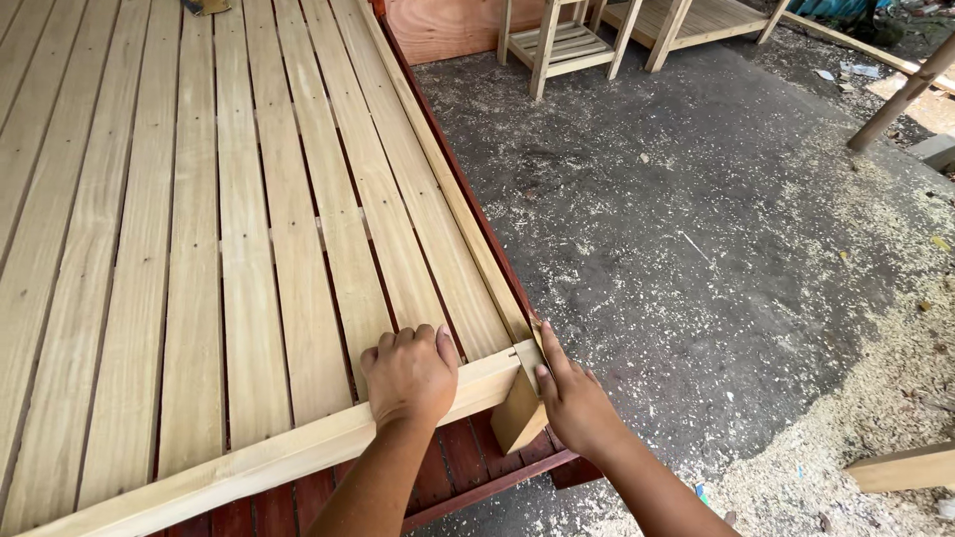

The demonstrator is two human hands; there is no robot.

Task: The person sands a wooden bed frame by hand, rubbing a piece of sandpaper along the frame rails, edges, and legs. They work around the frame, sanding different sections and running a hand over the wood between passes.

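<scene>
Wooden slatted frame [249,249] is lying in front of you, over a red-brown base [468,467]. You are gripping its near rail [249,459] with your curled left hand [408,376]. Your right hand [575,400] is pressing, fingers extended, against the frame's corner block [519,410]. Sawdust is covering the concrete floor [696,249] beside you.

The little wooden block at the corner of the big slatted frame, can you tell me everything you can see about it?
The little wooden block is pale, bare wood with flat faces and a slanted lower edge. It sits tilted at the near right corner of the slatted frame, tucked under the end of the front rail. The right hand presses its fingers against the block's upper edge, while the left hand rests on the rail beside it. Dark red boards show beneath it.
</scene>
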